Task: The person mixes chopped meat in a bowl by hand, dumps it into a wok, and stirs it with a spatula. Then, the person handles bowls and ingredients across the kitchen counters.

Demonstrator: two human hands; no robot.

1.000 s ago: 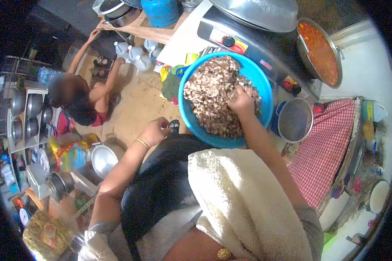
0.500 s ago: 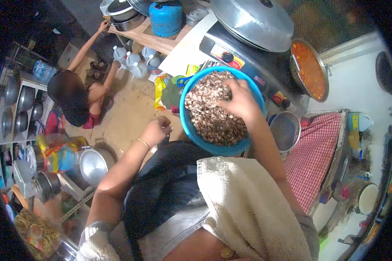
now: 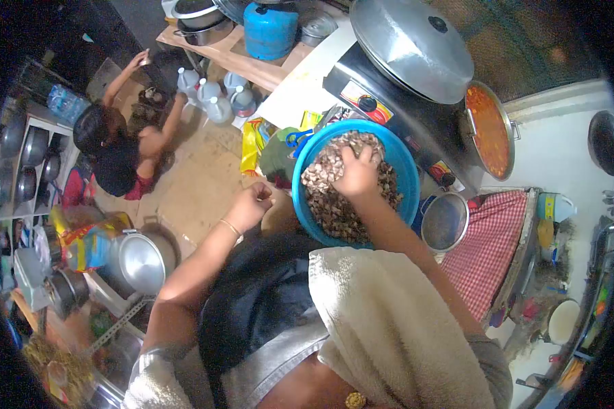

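A blue plastic basin (image 3: 411, 198) in front of me holds a heap of small chopped brown-and-white pieces (image 3: 324, 167), whose kind I cannot make out. My right hand (image 3: 358, 176) is in the basin, palm down on the heap, its fingers spread and pressed among the pieces. Left of the basin, apart from it, my left hand (image 3: 252, 204) hovers with its fingers curled inward. Whatever may lie inside those fingers is hidden.
Behind the basin stands a black stove (image 3: 396, 102) with a large lidded pot (image 3: 416, 48). A pan of orange-red stew (image 3: 490, 133) is at right, near a strainer (image 3: 445, 221). Another person (image 3: 112, 150) crouches at left by plastic jugs (image 3: 218, 109).
My right hand has moved left and its fingers have spread over the pieces. My left hand stays curled beside the basin. The other person's raised hand has left the table edge.
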